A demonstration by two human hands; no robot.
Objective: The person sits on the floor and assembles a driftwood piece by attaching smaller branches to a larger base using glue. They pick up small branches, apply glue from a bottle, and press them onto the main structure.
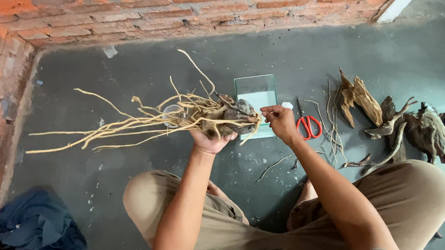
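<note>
Left hand [211, 139] grasps root bundle [179, 115] with grey stone [241, 110], held above floor [114, 196] near brick wall [107, 11]. Right hand [280, 121] pinches at stone end. Risk: thin roots snap, or stone slips onto glass box [257, 92] below.

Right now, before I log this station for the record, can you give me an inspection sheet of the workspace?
Surface: grey floor, speckled, person seated cross-legged.
Job's things: branching root wood with a grey stone at its base.
Clutter: glass tank, red scissors, driftwood pieces, loose twigs, blue cloth.
Hands: left hand grips the root base from below; right hand pinches near the stone.
Cables: nothing seen.
Surroundings: brick wall.
</note>
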